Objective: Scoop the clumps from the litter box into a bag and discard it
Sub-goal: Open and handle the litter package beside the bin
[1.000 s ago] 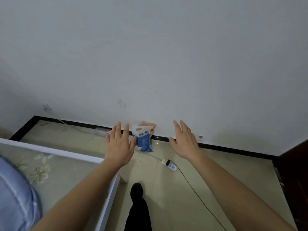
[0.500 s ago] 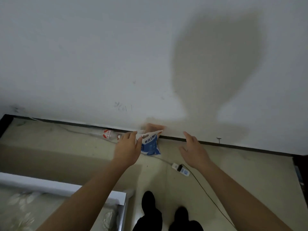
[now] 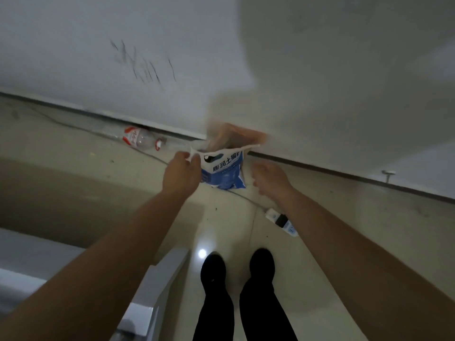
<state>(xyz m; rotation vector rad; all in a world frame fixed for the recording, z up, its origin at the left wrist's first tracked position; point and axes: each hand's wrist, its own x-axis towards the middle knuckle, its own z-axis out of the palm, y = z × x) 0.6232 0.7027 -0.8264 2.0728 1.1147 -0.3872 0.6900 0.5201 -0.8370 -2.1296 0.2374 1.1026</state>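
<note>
Looks like the fetch-a-bag step. The left hand (image 3: 182, 172) has pinched the top left corner of the blue and white bag (image 3: 222, 172), which stands on the floor against the wall. The right hand (image 3: 269, 178) hangs just beside the bag, loosely open and holding nothing. No litter box in sight. Next I'd guess the right hand takes the other corner to lift it or spread the mouth.

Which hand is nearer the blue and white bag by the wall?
Left. The left hand pinches the blue and white bag at its top left corner; the right hand hovers open just right of it, not touching.
</note>
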